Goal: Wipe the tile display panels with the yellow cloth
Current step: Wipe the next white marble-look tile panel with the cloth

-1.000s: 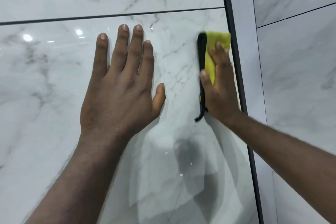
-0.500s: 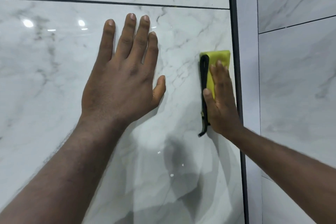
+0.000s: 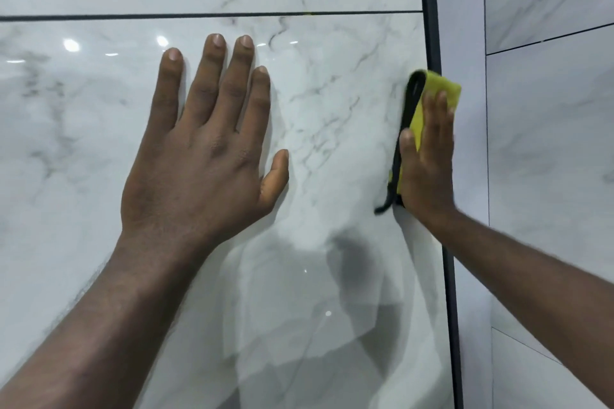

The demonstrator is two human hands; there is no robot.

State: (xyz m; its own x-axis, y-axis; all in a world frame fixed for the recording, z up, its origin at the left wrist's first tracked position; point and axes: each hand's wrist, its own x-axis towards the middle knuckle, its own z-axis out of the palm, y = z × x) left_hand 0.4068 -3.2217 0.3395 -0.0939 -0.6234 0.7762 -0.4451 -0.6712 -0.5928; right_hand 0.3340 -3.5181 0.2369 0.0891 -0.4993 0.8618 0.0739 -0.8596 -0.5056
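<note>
A glossy white marble tile panel (image 3: 332, 276) fills the view. My left hand (image 3: 202, 159) lies flat on it with straight, spread fingers. My right hand (image 3: 427, 156) presses a folded yellow cloth (image 3: 438, 90) with a black edge against the panel's right side. The cloth overlaps the dark vertical frame strip (image 3: 450, 276), and its upper corner sticks out past my fingertips. My right fingers are straight on top of the cloth.
A thin dark seam (image 3: 199, 15) separates this tile from the one above. To the right of the frame strip stands another marble panel (image 3: 548, 176) set further back, with its own dark seams. Ceiling lights reflect in the tile at upper left.
My right hand has slid the cloth to the right, from just inside the frame strip to over it. My left hand stays flat on the tile.
</note>
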